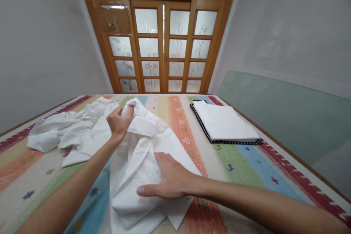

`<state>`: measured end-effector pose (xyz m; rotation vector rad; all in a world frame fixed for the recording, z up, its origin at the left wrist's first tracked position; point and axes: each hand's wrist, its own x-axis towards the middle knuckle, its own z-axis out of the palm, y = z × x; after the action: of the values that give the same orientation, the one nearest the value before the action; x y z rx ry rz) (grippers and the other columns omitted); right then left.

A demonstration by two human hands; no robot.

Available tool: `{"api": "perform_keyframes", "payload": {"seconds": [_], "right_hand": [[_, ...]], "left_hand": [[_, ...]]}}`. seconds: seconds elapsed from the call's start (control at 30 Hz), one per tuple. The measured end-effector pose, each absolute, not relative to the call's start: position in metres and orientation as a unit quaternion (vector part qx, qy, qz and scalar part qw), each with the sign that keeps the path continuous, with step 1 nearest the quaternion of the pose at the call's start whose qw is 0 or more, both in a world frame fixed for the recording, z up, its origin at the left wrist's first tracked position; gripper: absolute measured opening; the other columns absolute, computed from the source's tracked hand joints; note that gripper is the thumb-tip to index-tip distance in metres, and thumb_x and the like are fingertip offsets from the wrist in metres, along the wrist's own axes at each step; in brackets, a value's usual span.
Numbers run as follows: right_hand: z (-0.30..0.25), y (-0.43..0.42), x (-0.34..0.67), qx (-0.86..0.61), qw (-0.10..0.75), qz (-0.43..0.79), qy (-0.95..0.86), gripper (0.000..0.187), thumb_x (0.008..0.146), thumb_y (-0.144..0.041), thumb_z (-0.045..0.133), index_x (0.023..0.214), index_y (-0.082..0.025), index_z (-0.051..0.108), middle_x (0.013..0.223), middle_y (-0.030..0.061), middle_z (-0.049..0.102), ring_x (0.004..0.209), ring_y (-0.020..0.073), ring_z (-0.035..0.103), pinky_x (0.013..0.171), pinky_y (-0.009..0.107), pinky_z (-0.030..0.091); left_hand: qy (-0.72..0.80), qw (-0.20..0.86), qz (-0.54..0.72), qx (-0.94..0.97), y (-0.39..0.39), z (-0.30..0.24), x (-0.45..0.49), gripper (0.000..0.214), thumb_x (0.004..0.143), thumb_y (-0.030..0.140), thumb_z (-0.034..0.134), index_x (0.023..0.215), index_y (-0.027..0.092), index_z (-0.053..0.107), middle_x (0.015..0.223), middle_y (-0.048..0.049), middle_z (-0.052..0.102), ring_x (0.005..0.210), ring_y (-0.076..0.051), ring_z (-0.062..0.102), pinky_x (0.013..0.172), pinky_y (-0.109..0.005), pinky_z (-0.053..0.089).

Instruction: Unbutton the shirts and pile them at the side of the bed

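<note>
A crumpled white shirt [153, 135] lies in front of me on the patterned cloth, its fabric loosely bunched, with a pointed corner toward me. My left hand [120, 120] is closed around the far end of this shirt, pinching the fabric between thumb and fingers and lifting it a little. On the nearer part of the shirt rests my right hand [171, 179], thumb stretched out to the left. Some of its fingertips are hidden by the hand itself or a fold of the fabric.
Another rumpled white garment [79, 128] lies to the left. At the right is a flat folded stack with a white garment [227, 120] above a black striped one [204, 129]. A striped, colourful tablecloth [236, 175] covers the table; walls flank it, and wooden glazed doors [164, 44] stand beyond.
</note>
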<state>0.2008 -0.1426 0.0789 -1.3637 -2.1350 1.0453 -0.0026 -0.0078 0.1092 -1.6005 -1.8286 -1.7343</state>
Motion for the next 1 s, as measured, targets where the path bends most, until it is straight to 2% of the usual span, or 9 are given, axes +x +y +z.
{"api": "perform_keyframes", "payload": {"seconds": [0.13, 0.27, 0.37, 0.5, 0.63, 0.73, 0.83, 0.93, 1.0], "right_hand": [[0.071, -0.14, 0.169, -0.51, 0.252, 0.388, -0.725, 0.078, 0.065, -0.068, 0.069, 0.119, -0.014, 0.056, 0.122, 0.0171, 0.056, 0.117, 0.0364, 0.049, 0.097, 0.049, 0.04], [0.061, -0.114, 0.146, -0.552, 0.358, 0.412, -0.631, 0.052, 0.077, -0.053, 0.066, 0.109, -0.013, 0.059, 0.111, 0.0137, 0.061, 0.107, 0.0287, 0.055, 0.092, 0.04, 0.043], [0.056, -0.091, 0.146, -0.566, 0.399, 0.403, -0.598, 0.034, 0.083, -0.046, 0.061, 0.094, -0.014, 0.062, 0.102, 0.0117, 0.065, 0.098, 0.0246, 0.059, 0.085, 0.035, 0.044], [0.059, -0.078, 0.157, -0.574, 0.388, 0.43, -0.579, 0.038, 0.083, -0.052, 0.06, 0.089, -0.014, 0.063, 0.095, 0.0105, 0.068, 0.09, 0.0232, 0.063, 0.08, 0.033, 0.045], [0.064, -0.077, 0.157, -0.545, 0.398, 0.465, -0.574, 0.047, 0.08, -0.054, 0.062, 0.104, -0.014, 0.06, 0.103, 0.0113, 0.068, 0.094, 0.0237, 0.063, 0.081, 0.032, 0.046], [0.064, -0.073, 0.151, -0.54, 0.422, 0.463, -0.562, 0.039, 0.088, -0.046, 0.051, 0.112, -0.017, 0.057, 0.102, 0.0095, 0.068, 0.094, 0.0231, 0.064, 0.079, 0.032, 0.047], [0.068, -0.062, 0.155, -0.549, 0.44, 0.416, -0.577, 0.035, 0.092, -0.036, 0.037, 0.117, -0.019, 0.056, 0.1, 0.0083, 0.067, 0.093, 0.0227, 0.063, 0.077, 0.032, 0.048], [0.087, -0.049, 0.176, -0.543, 0.453, 0.333, -0.624, 0.035, 0.089, -0.029, 0.036, 0.114, -0.02, 0.058, 0.103, 0.008, 0.066, 0.095, 0.0233, 0.06, 0.079, 0.031, 0.046], [0.109, -0.038, 0.198, -0.533, 0.472, 0.276, -0.646, 0.032, 0.085, -0.025, 0.037, 0.104, -0.018, 0.061, 0.098, 0.0079, 0.065, 0.091, 0.0233, 0.059, 0.077, 0.031, 0.045]], "left_hand": [[-0.577, 0.09, -0.605, -0.541, -0.017, 0.118, 0.026, 0.029, 0.075, 0.037, 0.063, 0.058, 0.017, 0.053, 0.05, 0.0048, 0.043, 0.048, -0.009, 0.038, 0.05, -0.022, 0.029], [-0.534, 0.121, -0.617, -0.566, -0.028, 0.125, 0.045, 0.026, 0.077, 0.036, 0.063, 0.062, 0.016, 0.056, 0.051, 0.0047, 0.046, 0.047, -0.008, 0.04, 0.052, -0.022, 0.032], [-0.52, 0.143, -0.624, -0.566, -0.031, 0.131, 0.045, 0.029, 0.077, 0.037, 0.064, 0.06, 0.016, 0.055, 0.05, 0.0055, 0.044, 0.046, -0.007, 0.037, 0.051, -0.021, 0.031], [-0.532, 0.138, -0.619, -0.561, -0.031, 0.136, 0.038, 0.03, 0.079, 0.039, 0.063, 0.061, 0.017, 0.054, 0.051, 0.0056, 0.043, 0.047, -0.008, 0.037, 0.051, -0.022, 0.031], [-0.538, 0.111, -0.609, -0.572, -0.036, 0.136, 0.043, 0.031, 0.082, 0.04, 0.06, 0.063, 0.017, 0.054, 0.053, 0.0047, 0.046, 0.049, -0.008, 0.038, 0.052, -0.022, 0.031], [-0.528, 0.097, -0.618, -0.575, -0.043, 0.139, 0.051, 0.031, 0.083, 0.041, 0.06, 0.064, 0.017, 0.054, 0.054, 0.0044, 0.046, 0.05, -0.009, 0.039, 0.052, -0.022, 0.032], [-0.52, 0.105, -0.621, -0.577, -0.045, 0.15, 0.052, 0.031, 0.083, 0.043, 0.06, 0.067, 0.017, 0.056, 0.056, 0.0041, 0.047, 0.051, -0.009, 0.04, 0.053, -0.022, 0.033], [-0.528, 0.121, -0.625, -0.562, -0.037, 0.161, 0.038, 0.033, 0.084, 0.045, 0.06, 0.066, 0.017, 0.055, 0.057, 0.004, 0.047, 0.052, -0.01, 0.04, 0.053, -0.023, 0.032], [-0.539, 0.127, -0.624, -0.552, -0.03, 0.165, 0.024, 0.033, 0.083, 0.045, 0.061, 0.067, 0.017, 0.055, 0.058, 0.0036, 0.048, 0.053, -0.01, 0.04, 0.053, -0.023, 0.032]]}}
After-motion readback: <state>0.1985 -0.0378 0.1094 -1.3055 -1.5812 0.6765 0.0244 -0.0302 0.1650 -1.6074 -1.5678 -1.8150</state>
